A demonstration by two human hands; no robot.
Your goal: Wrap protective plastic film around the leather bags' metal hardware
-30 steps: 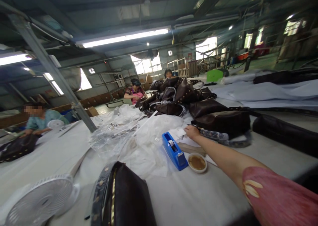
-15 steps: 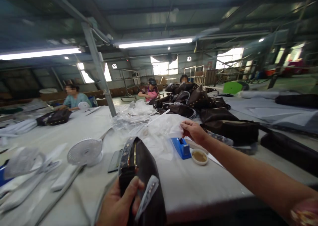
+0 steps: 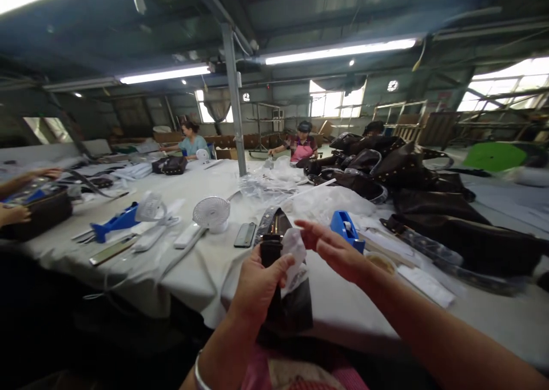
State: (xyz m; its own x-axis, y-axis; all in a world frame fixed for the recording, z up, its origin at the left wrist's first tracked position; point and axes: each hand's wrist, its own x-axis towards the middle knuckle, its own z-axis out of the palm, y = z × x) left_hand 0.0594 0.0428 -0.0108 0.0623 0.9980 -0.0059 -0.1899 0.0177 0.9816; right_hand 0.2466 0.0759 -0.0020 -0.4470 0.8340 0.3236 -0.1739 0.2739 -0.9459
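My left hand [image 3: 257,281] is closed around the top of a dark brown bag [image 3: 298,310] with a gold-coloured zip. Its thumb presses on a thin white sheet [image 3: 294,253], tissue or film, that lies against the bag. Fingers stretched out, my right hand [image 3: 337,250] hovers just right of that sheet; whether its fingertips touch the sheet I cannot tell. Beyond the right hand stands a blue tape dispenser [image 3: 343,227]. A shallow dish [image 3: 381,261] of brownish stuff is partly hidden by my right forearm.
Dark bags [image 3: 407,167] are heaped at the right. Crumpled white sheeting [image 3: 334,201] lies mid-table. A white fan [image 3: 211,211] and a phone [image 3: 245,234] sit left of my hands. A co-worker's hands [image 3: 15,214] hold a brown bag at far left. Other people sit across the table.
My right hand has come back from the white sheeting to the bag and its fingers have opened. A white sheet now lies under my left thumb. The view has swung left.
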